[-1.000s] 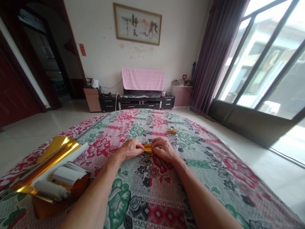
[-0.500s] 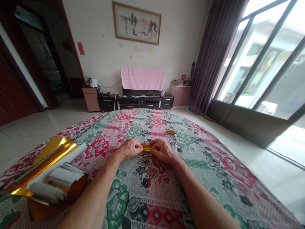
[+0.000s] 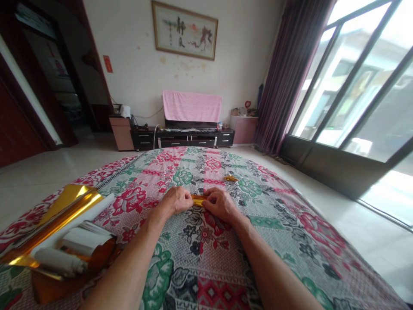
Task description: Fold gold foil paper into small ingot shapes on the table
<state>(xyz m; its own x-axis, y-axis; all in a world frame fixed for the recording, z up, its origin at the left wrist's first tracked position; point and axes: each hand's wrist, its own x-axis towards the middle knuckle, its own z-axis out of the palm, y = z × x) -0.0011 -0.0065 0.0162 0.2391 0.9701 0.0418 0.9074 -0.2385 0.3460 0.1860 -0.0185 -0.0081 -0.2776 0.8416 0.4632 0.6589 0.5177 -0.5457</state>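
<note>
A narrow folded strip of shiny gold paper (image 3: 198, 200) spans the gap between my two hands, just above or on the flowered cloth. My left hand (image 3: 177, 199) pinches its left end, fingers curled. At the other end, my right hand (image 3: 220, 204) grips it between thumb and fingers. The fingers hide both ends of the strip. A small folded gold paper piece (image 3: 231, 178) lies beyond my right hand, apart from it.
A flowered cloth (image 3: 183, 267) covers the broad surface before me. To the left lies a stack of curled gold foil sheets (image 3: 69, 217) with white rolled paper (image 3: 85, 239). Farther back stands a low black cabinet (image 3: 190, 141) beneath a pink towel (image 3: 192, 106).
Both hands keep hold of the gold strip in nearly the same spot, with small finger shifts. More of its shiny face shows between them. The view has shifted slightly.
</note>
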